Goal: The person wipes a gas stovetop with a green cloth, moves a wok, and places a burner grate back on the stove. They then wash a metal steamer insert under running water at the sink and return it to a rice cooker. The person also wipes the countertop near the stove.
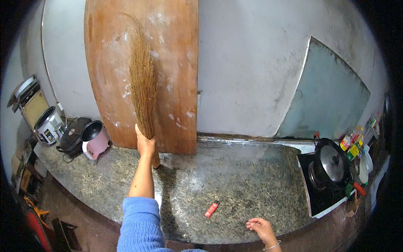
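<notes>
My left hand (146, 145) is closed around the lower part of a straw hand broom (143, 85). The broom stands nearly upright, bristles up, in front of a brown wooden board (179, 78); its bound butt end is at the countertop. Whether the bristles touch the board I cannot tell. My right hand (260, 227) hangs over the counter's front edge with fingers loosely bent and holds nothing. A small red tube with a black end (212, 209) lies on the speckled stone countertop (245, 176), to the left of that hand.
Left on the counter are a pink pot (96, 142), a black electric pan (74, 135) and a white rice cooker (49, 126). A lidded black wok (332, 162) sits on the black hob (303, 170) at right, beside bottles (346, 142) and bowls (366, 163). A glass panel (327, 97) leans behind.
</notes>
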### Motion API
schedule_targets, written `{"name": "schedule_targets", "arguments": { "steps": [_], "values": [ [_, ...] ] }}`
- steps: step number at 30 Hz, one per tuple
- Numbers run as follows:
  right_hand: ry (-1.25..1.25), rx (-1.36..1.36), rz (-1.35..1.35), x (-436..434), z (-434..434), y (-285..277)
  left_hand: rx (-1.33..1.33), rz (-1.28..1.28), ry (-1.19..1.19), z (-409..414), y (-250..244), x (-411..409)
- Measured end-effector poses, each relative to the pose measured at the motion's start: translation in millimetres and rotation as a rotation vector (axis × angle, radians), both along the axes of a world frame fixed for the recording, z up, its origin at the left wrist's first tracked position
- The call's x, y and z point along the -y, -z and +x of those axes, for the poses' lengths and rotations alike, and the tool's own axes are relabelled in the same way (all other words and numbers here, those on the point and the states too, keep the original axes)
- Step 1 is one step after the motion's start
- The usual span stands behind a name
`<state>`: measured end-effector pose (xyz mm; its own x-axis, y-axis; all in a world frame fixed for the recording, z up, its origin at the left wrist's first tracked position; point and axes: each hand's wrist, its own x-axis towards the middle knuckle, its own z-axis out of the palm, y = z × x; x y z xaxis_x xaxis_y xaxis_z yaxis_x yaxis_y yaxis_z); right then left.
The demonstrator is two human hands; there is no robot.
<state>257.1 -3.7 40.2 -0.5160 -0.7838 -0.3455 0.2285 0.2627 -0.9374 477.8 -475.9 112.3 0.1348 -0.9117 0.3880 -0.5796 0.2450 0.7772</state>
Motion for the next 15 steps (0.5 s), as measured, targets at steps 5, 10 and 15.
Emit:
{"name": "schedule_targets", "arguments": {
  "steps": [5, 10, 15],
  "values": [
    [-0.019, -0.039, 0.024, -1, 3, -6, 0.120, 0.005, -0.054, -4, 0, 1],
    [0.007, -0.034, 0.047, -14, -2, -8, 0.171, 0.059, -0.003, 6, 4, 9],
    [0.038, -0.015, 0.014, -24, 6, -11, 0.127, -0.003, 0.050, 2, 0, -1]
  ]
}}
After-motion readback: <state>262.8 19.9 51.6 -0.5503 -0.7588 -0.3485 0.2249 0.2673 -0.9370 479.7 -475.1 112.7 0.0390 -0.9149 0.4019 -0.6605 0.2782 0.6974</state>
